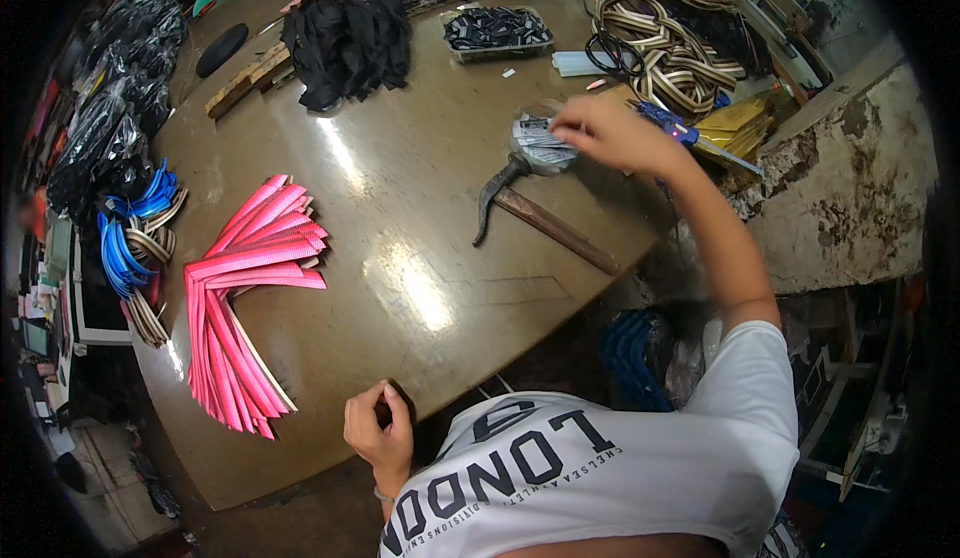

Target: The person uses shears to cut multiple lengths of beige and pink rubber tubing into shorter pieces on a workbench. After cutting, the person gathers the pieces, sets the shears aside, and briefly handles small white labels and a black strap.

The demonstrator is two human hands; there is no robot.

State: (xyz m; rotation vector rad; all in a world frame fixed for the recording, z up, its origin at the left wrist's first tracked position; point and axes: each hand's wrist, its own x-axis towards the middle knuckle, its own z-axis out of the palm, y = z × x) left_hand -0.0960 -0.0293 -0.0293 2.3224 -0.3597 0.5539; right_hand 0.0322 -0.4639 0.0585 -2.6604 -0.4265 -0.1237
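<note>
My right hand point(611, 134), slightly blurred, reaches over a round clear container point(553, 162) of small printed labels point(541, 134). Its fingers are bent at the container's right side; whether they grip anything cannot be made out. Close to the near table edge, my left hand point(379, 427) is curled, thumb and forefinger meeting in a loop, with nothing visible in it. A hammer with a wooden handle point(559, 229) and a curved, dark metal head point(496, 189) lies just below the container. Left of my left hand, a fanned stack of folded pink webbing straps point(247, 273) rests on the table.
The brown table point(450, 258) has a black strip pile point(349, 44) and a tray point(499, 48) of black plastic pieces at the back. Coiled striped webbing point(660, 55) and a blue glue gun point(664, 121) lie right. Blue straps point(124, 254) and black plastic bags point(112, 100) sit left.
</note>
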